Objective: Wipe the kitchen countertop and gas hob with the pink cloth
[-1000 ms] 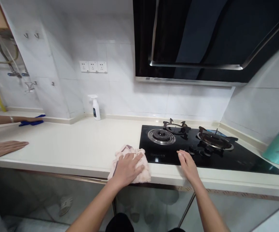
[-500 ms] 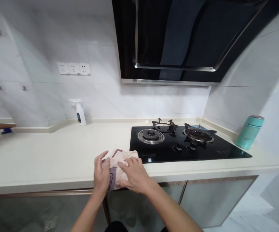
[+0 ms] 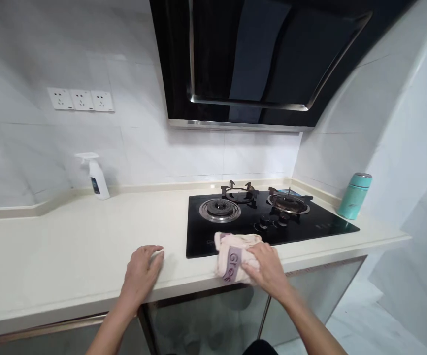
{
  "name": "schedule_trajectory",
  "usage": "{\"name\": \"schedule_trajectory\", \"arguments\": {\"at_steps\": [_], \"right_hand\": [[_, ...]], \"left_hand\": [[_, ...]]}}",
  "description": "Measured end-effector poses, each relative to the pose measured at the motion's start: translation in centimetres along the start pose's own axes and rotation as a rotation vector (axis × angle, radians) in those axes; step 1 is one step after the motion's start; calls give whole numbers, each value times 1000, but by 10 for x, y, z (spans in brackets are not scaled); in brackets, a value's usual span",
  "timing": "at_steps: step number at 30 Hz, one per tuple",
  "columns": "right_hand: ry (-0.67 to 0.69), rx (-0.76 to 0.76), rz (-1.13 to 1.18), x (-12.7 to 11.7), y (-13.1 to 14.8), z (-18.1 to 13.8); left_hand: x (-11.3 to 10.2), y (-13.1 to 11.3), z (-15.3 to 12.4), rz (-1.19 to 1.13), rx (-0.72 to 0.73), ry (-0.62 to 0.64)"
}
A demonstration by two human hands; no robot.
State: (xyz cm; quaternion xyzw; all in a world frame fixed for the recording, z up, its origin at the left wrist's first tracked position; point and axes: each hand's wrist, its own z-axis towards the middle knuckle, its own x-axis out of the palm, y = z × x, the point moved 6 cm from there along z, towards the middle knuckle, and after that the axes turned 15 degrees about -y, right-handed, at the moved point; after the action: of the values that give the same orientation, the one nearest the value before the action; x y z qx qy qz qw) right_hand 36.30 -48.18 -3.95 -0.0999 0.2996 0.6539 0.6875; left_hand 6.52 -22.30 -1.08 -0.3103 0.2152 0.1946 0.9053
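Head view: the cloth [image 3: 231, 261] lies over the counter's [image 3: 87, 251] near edge, against the hob [image 3: 200, 231]. The right hand [image 3: 267, 266] grips its right side; the left hand [image 3: 141, 270] is loosely open, empty. Probably light, soft and limp, it is best held bunched or pressed under a flat palm.

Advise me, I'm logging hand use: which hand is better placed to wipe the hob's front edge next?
Probably the right hand: it holds the cloth at the front edge of the hob. The left hand, farther left at the counter, holds no cloth.
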Motion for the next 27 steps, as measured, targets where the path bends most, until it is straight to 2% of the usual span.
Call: {"name": "schedule_trajectory", "arguments": {"at_steps": [4,6,8,10,12,14,17,21,27], "right_hand": [[-215,251,-69,-31,-61,-7],[-346,392,-88,-36,-74,-5],[-427,453,-96,-30,-70,1],[-349,393,-107,-11,-50,14],[-116,291,-153,16,-25,29],[142,252,-232,38,-7,43],[363,282,-259,57,1,65],[395,306,-203,72,-17,98],[335,438,-290,94,-76,136]], "left_hand": [[15,-15,-12,188,99,104],[16,-18,-15,248,123,113],[16,-18,-16,283,129,114],[16,-16,-16,312,124,126],[16,-14,-16,325,117,146],[16,-13,-15,330,113,162],[16,-10,-14,331,106,165],[18,-5,-15,321,110,161],[19,3,-16,324,107,158]]}}
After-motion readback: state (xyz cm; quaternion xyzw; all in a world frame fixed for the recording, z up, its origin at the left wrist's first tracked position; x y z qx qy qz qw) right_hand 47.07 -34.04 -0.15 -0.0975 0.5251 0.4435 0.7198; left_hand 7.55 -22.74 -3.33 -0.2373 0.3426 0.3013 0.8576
